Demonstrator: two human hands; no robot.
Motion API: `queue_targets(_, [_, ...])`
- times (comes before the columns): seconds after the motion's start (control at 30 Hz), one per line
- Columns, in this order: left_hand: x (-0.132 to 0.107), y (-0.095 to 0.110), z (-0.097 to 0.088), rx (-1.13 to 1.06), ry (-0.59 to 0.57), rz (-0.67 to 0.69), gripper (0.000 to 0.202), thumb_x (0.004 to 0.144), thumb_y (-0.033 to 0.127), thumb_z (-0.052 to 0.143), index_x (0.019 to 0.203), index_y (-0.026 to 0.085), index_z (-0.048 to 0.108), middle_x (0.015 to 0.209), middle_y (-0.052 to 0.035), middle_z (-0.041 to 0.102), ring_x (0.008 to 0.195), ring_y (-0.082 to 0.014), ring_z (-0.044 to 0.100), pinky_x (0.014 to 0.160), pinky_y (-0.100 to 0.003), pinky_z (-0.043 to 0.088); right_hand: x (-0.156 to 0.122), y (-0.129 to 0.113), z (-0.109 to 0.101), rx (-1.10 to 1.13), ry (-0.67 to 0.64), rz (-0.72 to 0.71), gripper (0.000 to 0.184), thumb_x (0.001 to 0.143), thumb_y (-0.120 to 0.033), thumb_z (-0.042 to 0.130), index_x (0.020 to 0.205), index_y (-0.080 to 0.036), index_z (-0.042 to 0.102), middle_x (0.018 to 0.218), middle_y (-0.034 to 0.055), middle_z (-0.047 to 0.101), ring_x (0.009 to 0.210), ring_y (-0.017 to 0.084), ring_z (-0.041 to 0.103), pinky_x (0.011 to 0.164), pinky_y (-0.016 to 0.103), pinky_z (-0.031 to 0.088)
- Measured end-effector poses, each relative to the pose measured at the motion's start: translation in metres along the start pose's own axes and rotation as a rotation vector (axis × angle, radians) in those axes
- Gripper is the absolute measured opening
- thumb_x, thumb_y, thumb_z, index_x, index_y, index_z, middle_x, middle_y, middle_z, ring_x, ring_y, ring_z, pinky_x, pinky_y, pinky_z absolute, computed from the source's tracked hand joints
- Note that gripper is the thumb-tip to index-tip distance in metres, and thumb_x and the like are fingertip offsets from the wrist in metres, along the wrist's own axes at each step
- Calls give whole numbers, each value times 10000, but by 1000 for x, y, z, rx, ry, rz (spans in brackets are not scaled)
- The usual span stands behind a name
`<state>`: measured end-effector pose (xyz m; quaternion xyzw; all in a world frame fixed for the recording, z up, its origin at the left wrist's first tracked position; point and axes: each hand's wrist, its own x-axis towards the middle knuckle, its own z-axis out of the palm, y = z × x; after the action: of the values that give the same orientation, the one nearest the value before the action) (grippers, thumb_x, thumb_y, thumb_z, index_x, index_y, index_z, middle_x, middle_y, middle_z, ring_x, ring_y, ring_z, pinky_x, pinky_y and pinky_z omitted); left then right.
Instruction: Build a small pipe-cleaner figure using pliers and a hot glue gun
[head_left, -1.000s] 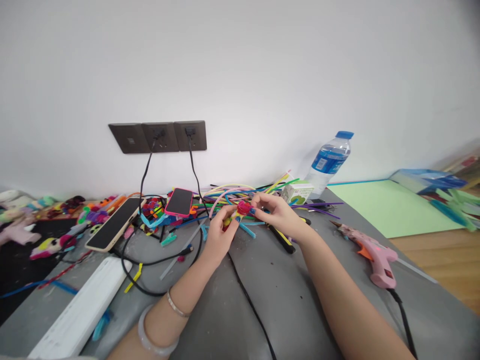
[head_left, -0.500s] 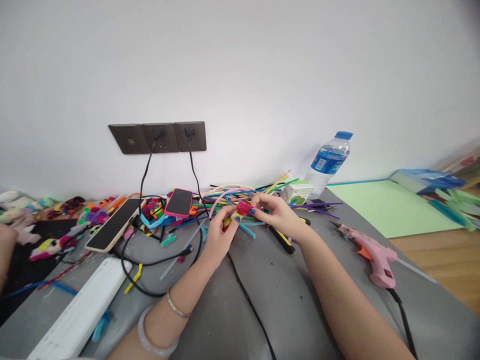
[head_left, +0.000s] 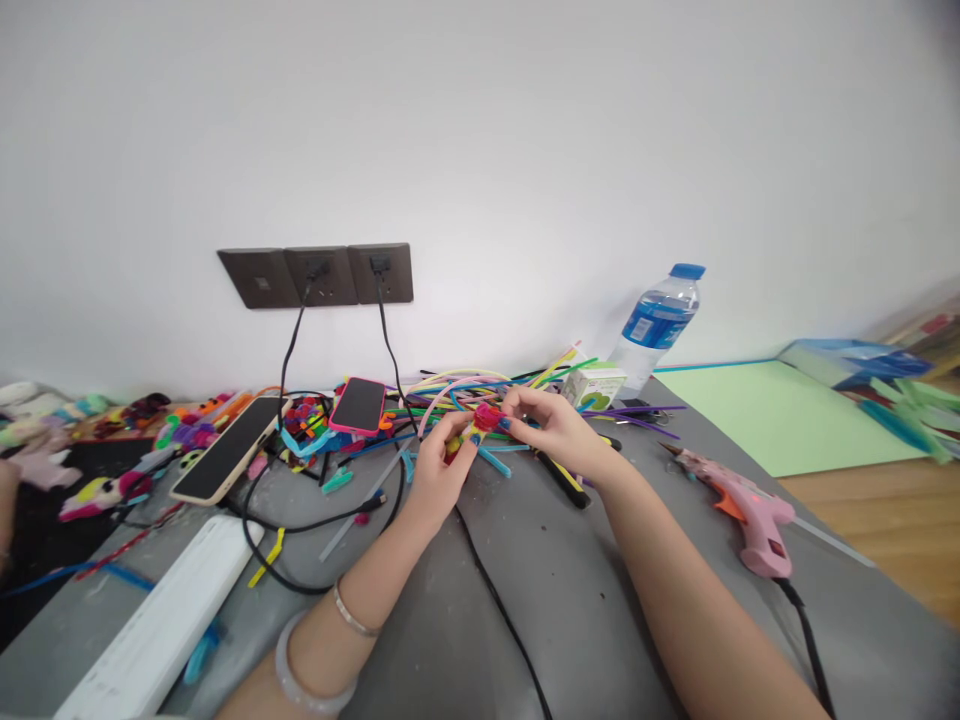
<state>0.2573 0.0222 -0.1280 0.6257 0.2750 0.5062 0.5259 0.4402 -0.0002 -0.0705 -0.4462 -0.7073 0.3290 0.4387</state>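
My left hand and my right hand meet above the grey table, both pinched on one small pipe-cleaner craft piece with a pink-red top and a yellow and blue stem. The left fingers grip its lower stem, the right fingertips pinch its pink top. Just behind lies a heap of coloured pipe cleaners. A bracelet and a pale bangle sit on my left wrist.
Two phones charge by cables from wall sockets. A pink glue gun lies right, a water bottle and small carton behind. A white box lies left. Another person's hand shows at the left edge.
My hands have barely moved on the craft piece. Another person's hand came into view at the left edge and has drawn back a little.
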Motion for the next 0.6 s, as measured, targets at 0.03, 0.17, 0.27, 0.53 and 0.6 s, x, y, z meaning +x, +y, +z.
queue_targets(0.03, [0,0,0,1,3,1,240,882,309,617,1092,195,634,1132,-87,710,1058,-220,660,939,-334,505,0,0,0,1,1,-1,100,844,-232,579,765,-192,533,734,-8,511,679,138,463,636,273,366])
queue_targets(0.17, [0,0,0,8,6,4,247,881,318,618,1093,192,634,1136,-91,709,1062,-223,659,943,-339,505,0,0,0,-2,4,2,114,842,-249,587,756,-194,534,725,-10,516,675,140,466,636,272,368])
queue_targets(0.27, [0,1,0,20,5,1,248,884,336,616,1085,194,638,1133,-92,710,1062,-228,659,933,-340,511,0,0,-1,-10,0,9,117,844,-261,591,763,-195,538,728,-7,521,681,141,475,637,270,371])
queue_targets(0.53, [0,1,0,-3,-6,-5,251,887,336,614,1097,200,631,1149,-91,707,1080,-223,658,956,-345,507,0,0,-1,-34,-2,-1,123,848,-270,589,762,-196,539,719,-4,525,672,141,474,635,276,383])
queue_targets(0.6, [-1,2,0,1,-8,-3,250,889,336,610,1096,198,632,1149,-91,707,1080,-223,659,956,-345,508,0,-1,-2,-39,-3,2,126,848,-272,590,760,-197,538,717,-4,526,673,142,476,636,277,385])
